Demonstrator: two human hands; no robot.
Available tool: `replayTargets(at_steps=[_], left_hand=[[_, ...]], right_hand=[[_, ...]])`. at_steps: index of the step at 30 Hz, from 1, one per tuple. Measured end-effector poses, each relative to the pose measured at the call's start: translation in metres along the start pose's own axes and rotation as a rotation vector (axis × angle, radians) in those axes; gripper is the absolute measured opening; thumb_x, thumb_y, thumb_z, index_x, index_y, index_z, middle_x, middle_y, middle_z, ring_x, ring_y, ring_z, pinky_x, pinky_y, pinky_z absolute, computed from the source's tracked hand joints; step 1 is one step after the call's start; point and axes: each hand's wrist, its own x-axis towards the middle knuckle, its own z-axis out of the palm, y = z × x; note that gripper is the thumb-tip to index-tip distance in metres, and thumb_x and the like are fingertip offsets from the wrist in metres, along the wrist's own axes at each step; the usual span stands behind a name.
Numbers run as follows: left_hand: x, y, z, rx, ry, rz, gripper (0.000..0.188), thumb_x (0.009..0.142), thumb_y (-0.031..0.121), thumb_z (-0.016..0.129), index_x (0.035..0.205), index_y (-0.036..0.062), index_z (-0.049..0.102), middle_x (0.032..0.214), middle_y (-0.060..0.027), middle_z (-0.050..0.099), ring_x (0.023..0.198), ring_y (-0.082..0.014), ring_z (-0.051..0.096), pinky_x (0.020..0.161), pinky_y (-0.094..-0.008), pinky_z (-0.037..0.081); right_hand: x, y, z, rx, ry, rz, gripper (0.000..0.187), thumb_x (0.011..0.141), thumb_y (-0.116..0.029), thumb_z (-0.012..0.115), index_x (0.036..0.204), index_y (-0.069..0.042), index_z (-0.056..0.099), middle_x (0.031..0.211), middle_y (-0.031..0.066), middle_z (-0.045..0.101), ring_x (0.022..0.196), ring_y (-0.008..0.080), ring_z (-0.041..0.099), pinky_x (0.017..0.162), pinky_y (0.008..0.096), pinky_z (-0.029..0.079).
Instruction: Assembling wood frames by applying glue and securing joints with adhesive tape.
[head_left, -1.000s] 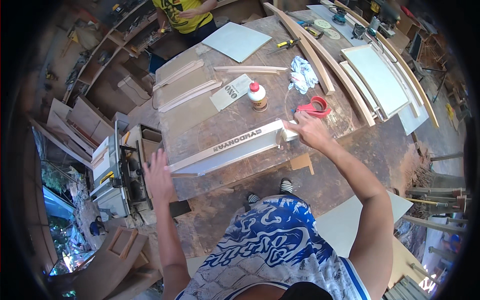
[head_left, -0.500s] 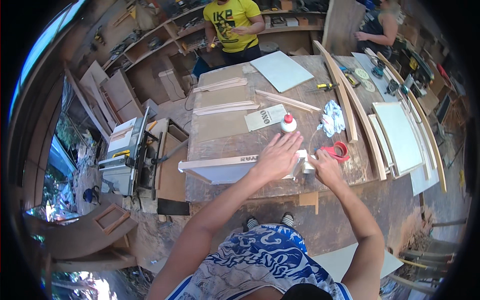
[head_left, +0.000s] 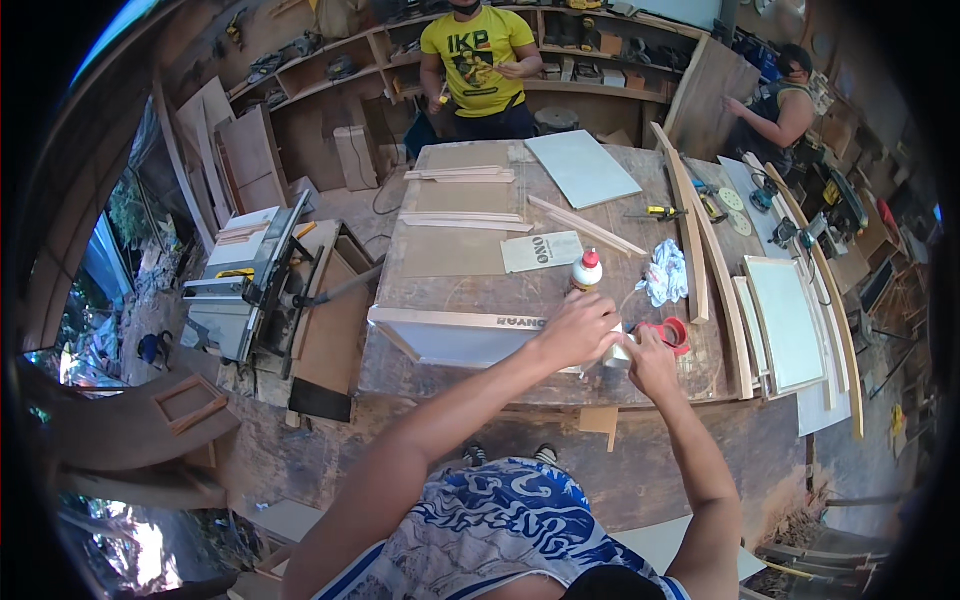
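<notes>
A shallow box-like panel with a pale wood rim [head_left: 455, 320] and white inner face stands on edge at the near side of the workbench. My left hand [head_left: 582, 328] is over its right end, fingers curled in and pinched; what they hold, if anything, is hidden. Close beside it, my right hand [head_left: 652, 364] is closed around a red tape dispenser [head_left: 676, 335], partly covered by the fingers. A whitish roll [head_left: 616, 350] shows between the two hands. Just beyond my left hand stands a white glue bottle [head_left: 587, 270] with a red cap.
Wood strips [head_left: 465, 220], a stencil card [head_left: 542, 251], a white panel [head_left: 583, 168] and a crumpled cloth [head_left: 666, 273] lie on the workbench [head_left: 440, 290]. Long boards [head_left: 690, 230] line its right side. A table saw [head_left: 240, 290] stands left. Two people are beyond the bench.
My left hand has gone from lying flat on the panel's right end to curled, pinched fingers beside my right hand. The right hand stays at the dispenser. The whole view has shifted slightly.
</notes>
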Motion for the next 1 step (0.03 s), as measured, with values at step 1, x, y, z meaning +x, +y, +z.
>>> replayTargets(at_steps=[1], left_hand=[[0.0006, -0.0008, -0.0001, -0.001, -0.03, -0.007, 0.022, 0.087, 0.027, 0.075, 0.102, 0.0117, 0.075, 0.099, -0.0062, 0.066, 0.099, -0.0267, 0.064, 0.09, -0.0447, 0.048]], right_hand=[[-0.0007, -0.0001, 0.0014, -0.013, 0.002, 0.003, 0.074, 0.072, -0.001, 0.07, 0.143, -0.02, 0.058, 0.102, 0.013, 0.055, 0.102, 0.0331, 0.058, 0.08, 0.0445, 0.055]])
